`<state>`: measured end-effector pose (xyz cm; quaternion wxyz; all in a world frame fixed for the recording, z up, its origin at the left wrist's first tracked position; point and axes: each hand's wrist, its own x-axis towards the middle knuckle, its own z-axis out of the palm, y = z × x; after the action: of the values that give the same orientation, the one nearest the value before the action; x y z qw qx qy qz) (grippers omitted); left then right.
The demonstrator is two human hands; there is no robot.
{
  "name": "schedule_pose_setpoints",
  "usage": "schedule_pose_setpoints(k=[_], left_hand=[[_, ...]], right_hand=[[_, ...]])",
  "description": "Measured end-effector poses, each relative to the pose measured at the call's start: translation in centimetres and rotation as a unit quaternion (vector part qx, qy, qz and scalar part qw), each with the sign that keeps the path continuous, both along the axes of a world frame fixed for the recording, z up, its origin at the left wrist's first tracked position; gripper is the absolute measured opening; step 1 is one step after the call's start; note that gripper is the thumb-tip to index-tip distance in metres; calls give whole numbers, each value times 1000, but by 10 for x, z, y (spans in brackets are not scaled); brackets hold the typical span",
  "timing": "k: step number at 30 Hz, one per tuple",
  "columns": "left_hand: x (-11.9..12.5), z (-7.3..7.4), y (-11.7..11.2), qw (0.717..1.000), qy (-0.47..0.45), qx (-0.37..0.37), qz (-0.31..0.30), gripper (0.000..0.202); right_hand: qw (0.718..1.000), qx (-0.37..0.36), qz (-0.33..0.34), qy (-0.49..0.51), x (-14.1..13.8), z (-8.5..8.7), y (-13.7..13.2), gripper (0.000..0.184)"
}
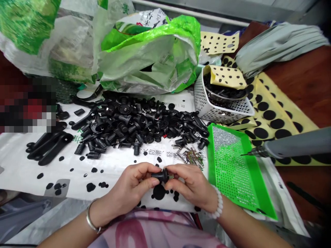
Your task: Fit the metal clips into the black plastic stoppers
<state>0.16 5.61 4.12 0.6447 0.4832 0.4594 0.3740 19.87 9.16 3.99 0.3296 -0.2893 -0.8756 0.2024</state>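
Close to the table's near edge, my left hand [137, 186] pinches the narrow end of a small black plastic knob-like part [162, 175]. On its wider right end, the fingers of my right hand [190, 184] are closed, with a small piece of metal showing between them. Just beyond my right hand lies a loose pile of small metal strips [192, 156]. Farther back spreads a big heap of similar black plastic parts [129, 120].
A green perforated tray [267, 206] with tiny silvery pieces stands at right, under an electric screwdriver [284, 146]. Behind it are a white basket [224, 113] and yellow sheets of black dots [274, 103]. Plastic bags [150, 65] line the back; black handles [49, 144] lie left.
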Motion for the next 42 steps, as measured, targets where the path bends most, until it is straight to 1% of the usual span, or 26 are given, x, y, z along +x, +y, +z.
schedule_pose_setpoints(k=[2, 4, 7, 9, 12, 14, 16, 17, 18, 19, 20, 21, 22, 23, 24, 25, 27, 29, 30, 31, 32, 34, 36, 37, 40, 42], left_hand=[[1, 0, 2, 1000, 1, 3, 0, 18], [1, 0, 4, 1000, -2, -7, 5, 17], [0, -2, 5, 999, -20, -25, -4, 16], [0, -3, 4, 999, -26, -26, -11, 16], [-1, -6, 2, 1000, -10, -20, -12, 18], [-2, -9, 1, 1000, 10, -18, -9, 18], [-3, -11, 0, 999, 36, 2, -11, 17], [-3, -13, 0, 998, 57, 31, -14, 16], [-3, -15, -1, 993, 85, 76, -15, 14], [-3, -17, -1, 984, 120, 134, -14, 14], [-3, -19, -2, 968, 155, 197, -12, 15], [-4, -20, -2, 948, 187, 256, -9, 17], [-4, -22, -2, 929, 210, 303, -8, 20], [-5, -23, -2, 917, 222, 332, -8, 23], [-5, -23, -1, 913, 225, 340, -10, 23], [-5, -22, 0, 919, 220, 327, -9, 23], [-5, -19, 2, 948, 186, 257, -8, 17], [-3, -16, 3, 974, 144, 175, -15, 13], [-3, -16, 3, 978, 136, 157, -18, 12], [-2, -17, 2, 976, 143, 163, -20, 12], [-2, -18, 1, 968, 164, 188, -20, 12], [-2, -22, 0, 937, 224, 267, -11, 17], [-4, -23, 2, 901, 271, 340, -4, 21], [-7, -22, 5, 885, 287, 366, 2, 22], [-18, -3, 24, 839, 349, 414, 50, 19], [-28, 18, 44, 792, 404, 443, 114, 22]], right_hand=[[1000, 5, -5, -30, 4, 6, -1, 43], [995, 40, 4, -91, 7, 12, -1, 51], [985, 79, 17, -150, 7, 14, -3, 41], [989, 36, 8, -146, 5, 12, -3, 40], [990, -45, -18, -135, 3, 12, -4, 53], [990, -40, -23, -130, 1, 13, -5, 59], [991, -46, -16, -122, -3, 13, -8, 56], [990, -83, -15, -115, -5, 12, -9, 49], [983, -151, -19, -101, -8, 10, -10, 41], [966, -243, -29, -79, -11, 8, -10, 37], [937, -344, -41, -53, -13, 6, -10, 36], [898, -436, -52, -29, -15, 4, -10, 36], [860, -506, -57, -12, -16, 3, -9, 37], [837, -544, -58, -4, -16, 4, -8, 37], [836, -545, -60, -4, -15, 5, -7, 37], [855, -514, -67, -9, -14, 6, -7, 35], [916, -393, -71, -24, -11, 11, -7, 35], [961, -266, -59, -39, -9, 14, -8, 47], [971, -232, -48, -44, -9, 13, -9, 48], [973, -223, -37, -43, -10, 12, -11, 45], [970, -236, -32, -35, -11, 9, -12, 38], [955, -296, -36, 1, -15, 4, -14, 29], [938, -342, -36, 37, -19, -1, -15, 30], [937, -345, -38, 48, -19, -1, -15, 36], [953, -297, -46, 39, -14, 1, -11, 60], [971, -230, -68, 5, -5, 5, -6, 59]])
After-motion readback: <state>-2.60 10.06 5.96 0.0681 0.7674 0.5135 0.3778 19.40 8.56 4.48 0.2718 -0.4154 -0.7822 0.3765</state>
